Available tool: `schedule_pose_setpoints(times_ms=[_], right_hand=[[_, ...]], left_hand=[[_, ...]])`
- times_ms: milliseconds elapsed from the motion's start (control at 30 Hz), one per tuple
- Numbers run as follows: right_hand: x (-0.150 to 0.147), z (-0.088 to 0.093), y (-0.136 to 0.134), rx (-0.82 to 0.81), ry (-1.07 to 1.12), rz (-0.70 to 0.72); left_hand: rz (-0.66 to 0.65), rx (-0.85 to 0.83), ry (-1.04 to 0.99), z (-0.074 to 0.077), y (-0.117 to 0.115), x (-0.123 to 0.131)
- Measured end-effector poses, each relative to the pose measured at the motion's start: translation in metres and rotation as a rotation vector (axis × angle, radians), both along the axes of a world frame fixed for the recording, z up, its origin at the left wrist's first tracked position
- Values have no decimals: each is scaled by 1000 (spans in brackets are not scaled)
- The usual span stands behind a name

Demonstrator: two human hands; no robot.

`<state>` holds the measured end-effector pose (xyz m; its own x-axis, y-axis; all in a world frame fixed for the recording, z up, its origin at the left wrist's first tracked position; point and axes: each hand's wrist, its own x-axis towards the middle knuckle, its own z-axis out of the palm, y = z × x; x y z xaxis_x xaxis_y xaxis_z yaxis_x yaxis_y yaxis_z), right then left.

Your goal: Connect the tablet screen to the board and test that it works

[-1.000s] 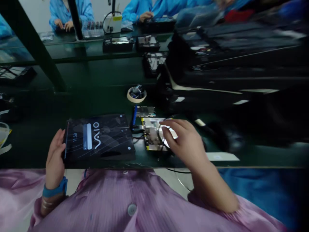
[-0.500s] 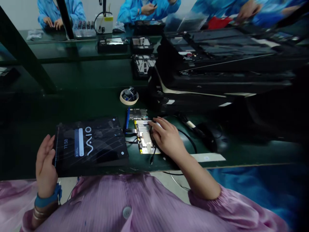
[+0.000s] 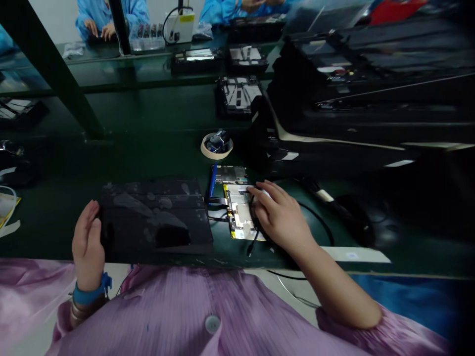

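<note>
Yellow-edged circuit board (image 3: 239, 217) lies lengthwise from us, just right of the black tablet (image 3: 156, 217); our right hand (image 3: 282, 217) is nearer, fingers (image 3: 265, 195) apart on its edge; left hand (image 3: 87, 242) open beside the tablet.

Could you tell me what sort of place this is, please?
This is likely an electronics assembly line: an exposed gold-toned circuit board, a black glass tablet, and co-workers in blue smocks.

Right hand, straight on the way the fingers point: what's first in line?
The right hand already sits over the yellow-edged circuit board, so that comes first. Past it, probably the smaller circuit board, though depth is hard to judge.
</note>
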<state>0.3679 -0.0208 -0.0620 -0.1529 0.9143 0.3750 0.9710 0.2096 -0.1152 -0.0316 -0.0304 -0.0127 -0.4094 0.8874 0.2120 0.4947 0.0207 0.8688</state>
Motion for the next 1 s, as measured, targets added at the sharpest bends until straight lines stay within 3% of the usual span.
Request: schedule_pose_setpoints(times_ms=[100, 167, 300, 400, 500, 667, 733, 833, 1000], right_hand=[[1, -4, 1, -3, 47, -2], [2, -6, 1, -9, 68, 0], [2, -6, 1, -1, 77, 13], [2, -4, 1, -2, 49, 28], [3, -2, 2, -3, 33, 41], [2, 0, 2, -5, 51, 47], [1, 1, 2, -10, 64, 37], [-1, 2, 1, -21, 81, 34], [1, 1, 1, -15, 74, 30]], left_hand=[[-60, 115, 448, 10, -2, 9], [-223, 193, 630, 18, -1, 25], [-640, 230, 796, 26, 6, 69], [-819, 261, 906, 24, 10, 88], [-730, 238, 994, 25, 7, 74], [-180, 235, 1014, 33, -7, 10], [-59, 210, 963, 34, -10, -6], [-168, 156, 887, 33, -10, -3], [-604, 228, 924, 28, -4, 47]])
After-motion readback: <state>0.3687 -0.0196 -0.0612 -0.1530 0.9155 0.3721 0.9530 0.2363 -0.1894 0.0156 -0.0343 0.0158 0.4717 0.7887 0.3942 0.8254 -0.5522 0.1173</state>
